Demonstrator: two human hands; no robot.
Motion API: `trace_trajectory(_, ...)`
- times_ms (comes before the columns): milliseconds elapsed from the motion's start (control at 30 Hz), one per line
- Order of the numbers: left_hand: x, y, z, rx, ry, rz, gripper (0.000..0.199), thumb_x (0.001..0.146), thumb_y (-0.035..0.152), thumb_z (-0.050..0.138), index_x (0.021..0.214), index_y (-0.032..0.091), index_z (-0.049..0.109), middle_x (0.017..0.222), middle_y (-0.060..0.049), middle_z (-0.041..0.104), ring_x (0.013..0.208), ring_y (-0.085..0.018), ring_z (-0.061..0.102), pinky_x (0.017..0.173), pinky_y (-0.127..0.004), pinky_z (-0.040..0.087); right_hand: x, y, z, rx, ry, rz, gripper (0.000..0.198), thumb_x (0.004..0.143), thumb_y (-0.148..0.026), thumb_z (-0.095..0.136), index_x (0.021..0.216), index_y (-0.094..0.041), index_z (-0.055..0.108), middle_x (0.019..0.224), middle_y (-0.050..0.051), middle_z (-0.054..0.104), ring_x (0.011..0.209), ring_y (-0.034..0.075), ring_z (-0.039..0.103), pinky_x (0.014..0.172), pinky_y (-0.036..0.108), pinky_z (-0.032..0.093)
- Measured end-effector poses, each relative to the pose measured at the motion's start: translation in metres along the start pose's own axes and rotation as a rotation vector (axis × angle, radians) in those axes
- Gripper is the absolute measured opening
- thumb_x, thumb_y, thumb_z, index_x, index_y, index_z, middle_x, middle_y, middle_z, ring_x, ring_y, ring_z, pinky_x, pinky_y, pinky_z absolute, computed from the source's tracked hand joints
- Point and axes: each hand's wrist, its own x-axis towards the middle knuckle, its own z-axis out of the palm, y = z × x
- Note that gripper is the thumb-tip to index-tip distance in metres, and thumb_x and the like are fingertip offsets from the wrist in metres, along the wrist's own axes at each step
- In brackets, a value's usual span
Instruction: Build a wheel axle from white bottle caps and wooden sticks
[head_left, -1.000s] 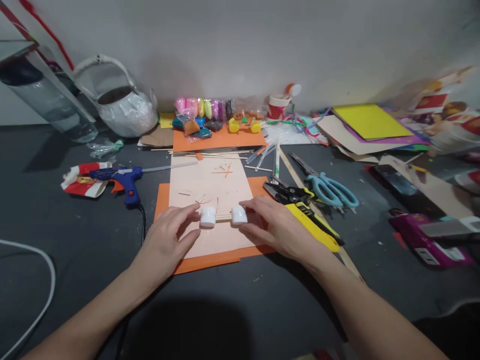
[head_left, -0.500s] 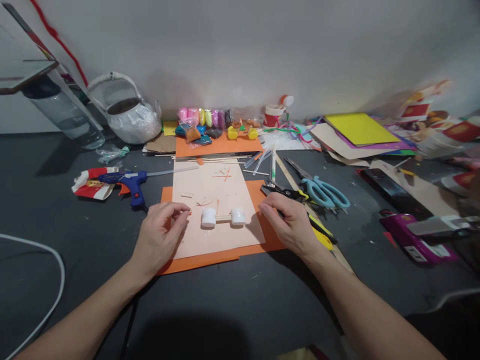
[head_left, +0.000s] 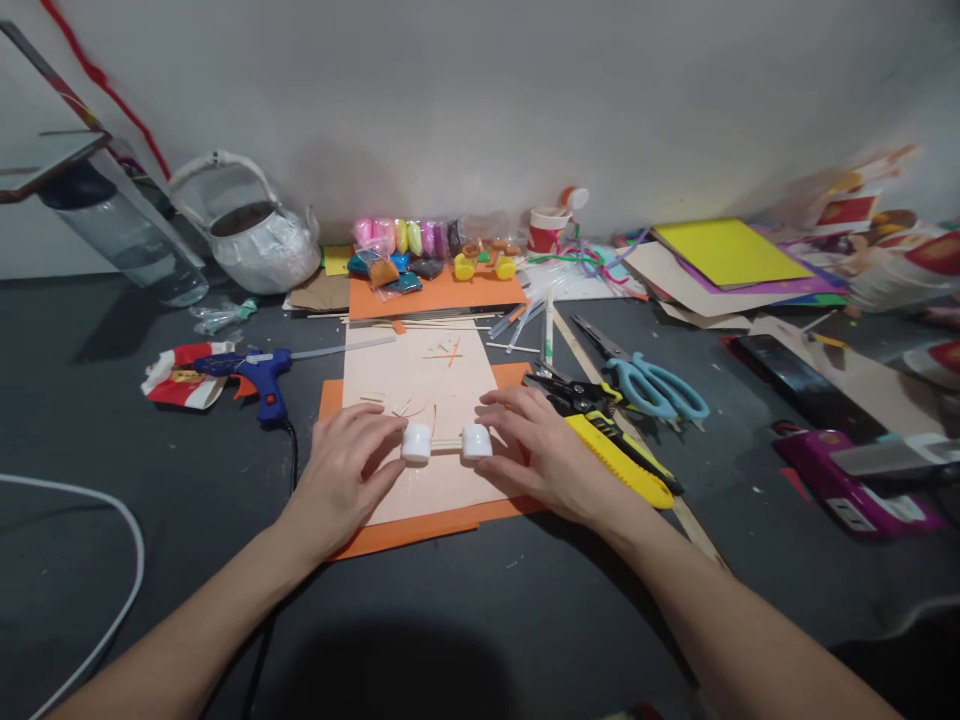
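Note:
Two white bottle caps, a left cap [head_left: 416,442] and a right cap [head_left: 476,440], are joined by a thin wooden stick [head_left: 447,444] like an axle. The piece lies on a peach sheet [head_left: 424,375] that rests on an orange sheet [head_left: 420,525]. My left hand [head_left: 341,475] pinches the left cap between thumb and fingers. My right hand [head_left: 547,455] grips the right cap the same way. Small stick offcuts lie on the peach sheet just beyond the caps.
A blue glue gun [head_left: 259,375] lies to the left, its cord running toward me. A yellow utility knife [head_left: 619,460], black pliers [head_left: 570,392] and teal scissors [head_left: 652,385] sit right of my right hand. Clay packets [head_left: 409,245], a white pot [head_left: 255,235] and stacked coloured paper [head_left: 727,255] line the wall.
Half a second ago both hands were drawn back from the caps, apart on either side. They have come inward again and now hold the caps at each end.

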Motion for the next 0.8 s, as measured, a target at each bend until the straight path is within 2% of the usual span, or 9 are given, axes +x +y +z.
trace_trajectory(167, -0.002, 0.006, -0.005, -0.019, 0.026, 0.017, 0.015, 0.095, 0.027, 0.057, 0.107, 0.024, 0.064, 0.108, -0.007, 0.075, 0.117, -0.029, 0.060, 0.098, -0.049, 0.041, -0.002, -0.001, -0.005, 0.039, 0.005, -0.021, 0.022, 0.095, -0.028, 0.067, 0.115, -0.018, 0.063, 0.126, 0.012, 0.057, 0.118, 0.028, 0.049, 0.101, 0.049, 0.044)
trace_trajectory(367, -0.006, 0.007, -0.012, -0.075, 0.157, 0.006, 0.020, 0.094, 0.026, 0.056, 0.113, 0.023, 0.058, 0.111, -0.008, 0.071, 0.114, -0.027, 0.061, 0.101, -0.048, 0.043, -0.007, 0.001, -0.009, 0.080, 0.025, 0.002, 0.021, 0.097, -0.027, 0.065, 0.116, -0.019, 0.062, 0.112, 0.010, 0.062, 0.105, 0.026, 0.055, 0.090, 0.042, 0.048)
trace_trajectory(533, -0.005, 0.003, -0.005, -0.066, -0.009, -0.004, 0.039, 0.091, 0.037, 0.065, 0.126, 0.023, 0.056, 0.127, -0.011, 0.067, 0.124, -0.030, 0.056, 0.102, -0.050, 0.041, -0.005, -0.002, -0.008, 0.077, -0.024, 0.023, 0.020, 0.096, -0.028, 0.066, 0.114, -0.018, 0.064, 0.109, 0.009, 0.063, 0.104, 0.025, 0.055, 0.090, 0.041, 0.048)
trace_trajectory(633, -0.003, 0.003, 0.003, -0.078, -0.056, 0.005, 0.032, 0.094, 0.037, 0.063, 0.122, 0.022, 0.060, 0.121, -0.009, 0.070, 0.117, -0.027, 0.059, 0.098, -0.047, 0.043, -0.004, -0.004, -0.007, 0.059, -0.057, 0.029, 0.020, 0.094, -0.028, 0.069, 0.111, -0.017, 0.065, 0.106, 0.009, 0.064, 0.104, 0.025, 0.054, 0.092, 0.042, 0.046)
trace_trajectory(800, -0.001, 0.005, 0.008, -0.098, -0.056, 0.001, 0.029, 0.093, 0.042, 0.065, 0.116, 0.022, 0.063, 0.112, -0.007, 0.072, 0.109, -0.026, 0.061, 0.094, -0.046, 0.044, -0.001, -0.006, -0.008, 0.042, -0.097, 0.019, 0.017, 0.095, -0.026, 0.068, 0.108, -0.017, 0.065, 0.102, 0.008, 0.066, 0.102, 0.026, 0.053, 0.092, 0.043, 0.044)
